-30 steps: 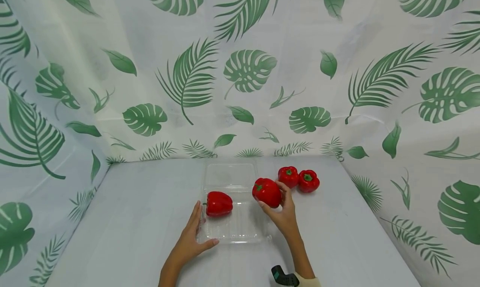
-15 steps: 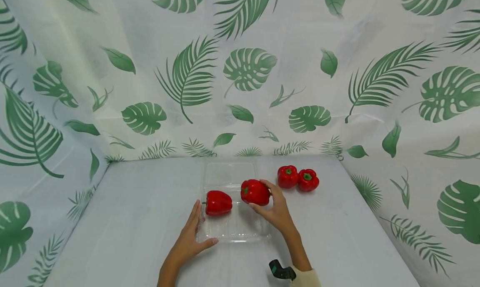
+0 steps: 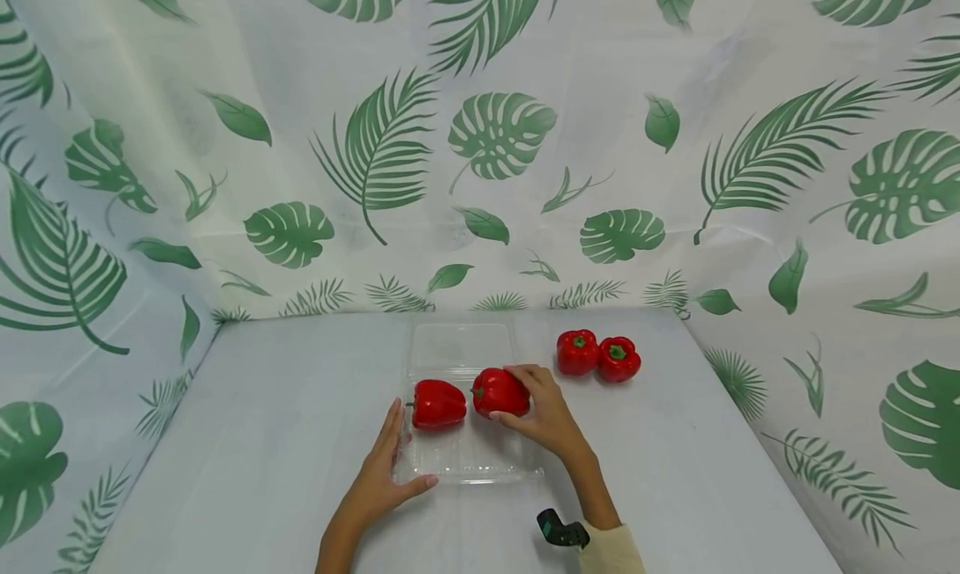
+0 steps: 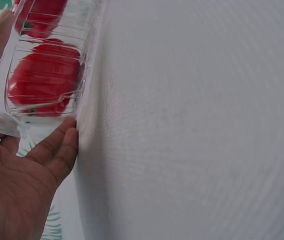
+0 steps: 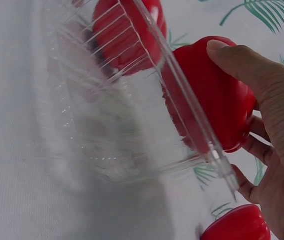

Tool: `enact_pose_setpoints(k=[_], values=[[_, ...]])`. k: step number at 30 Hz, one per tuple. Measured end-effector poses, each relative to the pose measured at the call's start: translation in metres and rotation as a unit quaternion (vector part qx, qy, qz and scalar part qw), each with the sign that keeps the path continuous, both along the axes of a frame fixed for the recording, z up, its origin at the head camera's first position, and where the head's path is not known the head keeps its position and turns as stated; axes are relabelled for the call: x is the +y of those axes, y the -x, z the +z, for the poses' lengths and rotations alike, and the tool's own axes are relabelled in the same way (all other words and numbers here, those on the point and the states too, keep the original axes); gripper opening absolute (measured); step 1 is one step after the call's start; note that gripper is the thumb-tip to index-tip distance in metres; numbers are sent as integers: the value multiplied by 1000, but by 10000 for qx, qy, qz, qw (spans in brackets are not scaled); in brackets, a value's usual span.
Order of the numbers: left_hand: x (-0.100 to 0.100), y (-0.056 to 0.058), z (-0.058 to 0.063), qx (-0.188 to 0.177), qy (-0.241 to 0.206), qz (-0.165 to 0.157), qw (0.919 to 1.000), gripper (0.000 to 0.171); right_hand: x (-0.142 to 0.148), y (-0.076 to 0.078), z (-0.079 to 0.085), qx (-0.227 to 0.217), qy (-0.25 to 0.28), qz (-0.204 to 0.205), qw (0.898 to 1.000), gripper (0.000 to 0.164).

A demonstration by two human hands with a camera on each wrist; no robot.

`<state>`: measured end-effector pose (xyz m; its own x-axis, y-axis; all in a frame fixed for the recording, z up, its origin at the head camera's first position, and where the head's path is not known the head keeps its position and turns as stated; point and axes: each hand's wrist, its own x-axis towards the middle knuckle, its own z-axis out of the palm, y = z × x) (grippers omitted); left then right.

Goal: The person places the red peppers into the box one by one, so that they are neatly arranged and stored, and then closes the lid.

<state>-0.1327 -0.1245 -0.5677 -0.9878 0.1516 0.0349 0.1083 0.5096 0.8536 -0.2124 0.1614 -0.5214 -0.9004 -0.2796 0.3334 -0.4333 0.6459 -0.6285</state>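
Observation:
A clear plastic clamshell container (image 3: 465,466) lies on the white table, lid folded back on its far side. Inside its left part a red bell pepper (image 3: 438,406) rests on its side. My right hand (image 3: 549,411) grips another red bell pepper (image 3: 498,393), thumb in front and fingers behind; in the right wrist view this pepper (image 5: 209,95) partly sits above the container rim. Along the container's left side, my left hand (image 3: 378,474) rests with straight fingers, its thumb at the front edge. Its fingertips (image 4: 71,140) touch the container's end in the left wrist view.
Two more red bell peppers, one nearer (image 3: 577,352) and one further right (image 3: 618,359), stand stem up at the back right of the table. A white curtain (image 3: 525,57) with green leaf prints encloses the table. A black device (image 3: 562,529) is on the right wrist.
My right hand has carried its bell pepper leftward and down into the container's right part, next to the other pepper. The left hand has stayed at the container's left side.

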Motion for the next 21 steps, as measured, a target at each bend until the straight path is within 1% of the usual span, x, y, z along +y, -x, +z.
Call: enact_pose_setpoints(k=[4, 9, 15, 21], values=[[1, 0, 1, -44, 0, -8, 10000, 116, -2, 1, 1, -30, -171, 46, 9998, 74], [1, 0, 1, -42, 41, -21, 10000, 116, -2, 3, 1, -88, -389, 83, 9992, 71], [0, 1, 2, -40, -42, -50, 10000, 116, -2, 6, -1, -224, -694, 54, 9973, 72], [-1, 1, -1, 65, -92, -61, 9999, 115, -4, 6, -4, -357, -892, 95, 9953, 72]])
